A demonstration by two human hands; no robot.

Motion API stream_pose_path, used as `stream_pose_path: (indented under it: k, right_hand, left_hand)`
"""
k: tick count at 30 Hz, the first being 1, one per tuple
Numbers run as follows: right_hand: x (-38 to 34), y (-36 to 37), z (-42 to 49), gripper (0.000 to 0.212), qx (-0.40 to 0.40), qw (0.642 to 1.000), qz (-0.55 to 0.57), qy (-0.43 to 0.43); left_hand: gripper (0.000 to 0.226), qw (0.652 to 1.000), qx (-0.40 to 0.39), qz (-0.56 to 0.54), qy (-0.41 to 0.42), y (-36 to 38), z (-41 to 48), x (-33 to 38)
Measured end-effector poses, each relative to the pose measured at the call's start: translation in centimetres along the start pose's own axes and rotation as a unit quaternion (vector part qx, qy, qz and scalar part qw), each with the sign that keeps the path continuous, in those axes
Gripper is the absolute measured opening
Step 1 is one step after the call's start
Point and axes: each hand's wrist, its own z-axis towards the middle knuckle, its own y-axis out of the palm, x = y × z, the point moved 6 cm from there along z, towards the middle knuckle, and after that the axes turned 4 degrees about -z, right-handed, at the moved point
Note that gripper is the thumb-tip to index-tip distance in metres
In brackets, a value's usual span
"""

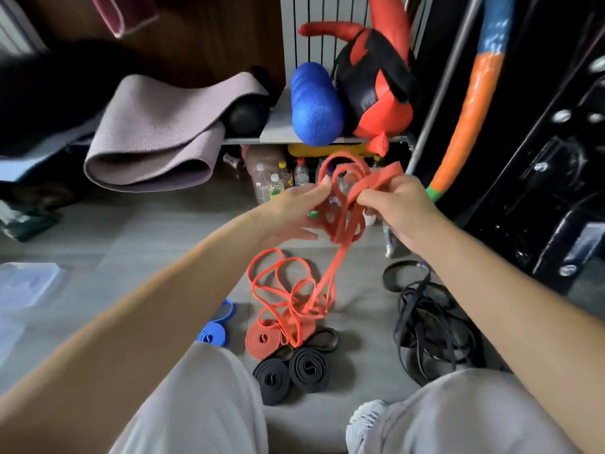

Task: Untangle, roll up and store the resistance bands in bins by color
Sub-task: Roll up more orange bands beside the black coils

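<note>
While you hold the tangled orange flat rubber resistance band [379, 177] up between both hands, its loops hang apart and its tail trails into loose strands on the grey floor. Your right hand [402, 211] pinches a bunch of strands as an anchor. Your left hand [291, 214], fingers straight, reaches into a loop. Below, the rolled orange coil [263, 339], rolled black coils [306, 368] and rolled blue coil [211, 335] lie grouped by colour, apart from the tangled black bands [425, 326].

Both arms outstretched; left grip [294, 213] splayed (fingers straight), right grip [401, 208] pinching red band [376, 181].
</note>
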Motion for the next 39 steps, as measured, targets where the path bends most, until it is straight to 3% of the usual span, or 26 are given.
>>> stream_pose_path:
  k: [2, 5, 11, 18, 25, 28, 32, 34, 36, 39]
  right_hand:
    - [-2.3, 0.0, 0.0, 0.028, 0.01, 0.998, 0.057, -0.024]
    - [-5.5, -0.3, -0.3, 0.017, 0.021, 0.989, 0.135, -0.055]
    - [-7.0, 0.5, -3.3, 0.032, 0.04, 0.995, 0.019, -0.093]
    - [-13.0, -0.2, -4.7, 0.023, 0.051, 0.984, 0.067, -0.16]
    - [-7.3, 2.0, -6.7, 0.026, -0.016, 0.997, -0.057, -0.056]
    - [-2.8, 1.9, -8.1, 0.021, -0.034, 0.994, -0.098, 0.017]
    - [2.5, 2.0, -11.1, 0.017, -0.126, 0.963, -0.218, 0.098]
    - [4.1, 2.2, -12.7, 0.035, -0.169, 0.942, -0.26, 0.131]
    - [4.2, 2.7, -13.9, 0.051, -0.16, 0.944, -0.261, 0.123]
    - [2.4, 3.6, -14.5, 0.054, -0.111, 0.972, -0.194, 0.068]
  left_hand:
    - [0.028, 0.996, 0.043, -0.037, 0.072, -0.5, -1.7, 1.8]
    - [0.022, 0.982, 0.101, -0.066, 0.142, -2.2, -4.1, 3.6]
    - [0.02, 0.981, 0.106, -0.063, 0.15, -3.9, -8.6, 3.1]
    - [0.022, 0.976, 0.109, -0.076, 0.173, -4.1, -11.6, 3.1]
    - [0.016, 0.978, 0.1, -0.119, 0.137, -2.4, -13.5, 1.1]
    - [0.014, 0.986, 0.103, -0.073, 0.107, -1.9, -14.5, -1.0]
    - [0.006, 0.982, 0.151, 0.001, 0.117, -2.3, -15.8, -2.1]
    - [0.015, 0.977, 0.162, 0.069, 0.117, -2.2, -16.2, -2.5]
    - [0.024, 0.975, 0.153, 0.118, 0.11, -1.8, -16.7, -2.8]
    - [0.013, 0.971, 0.108, 0.18, 0.118, -0.5, -17.3, -2.5]
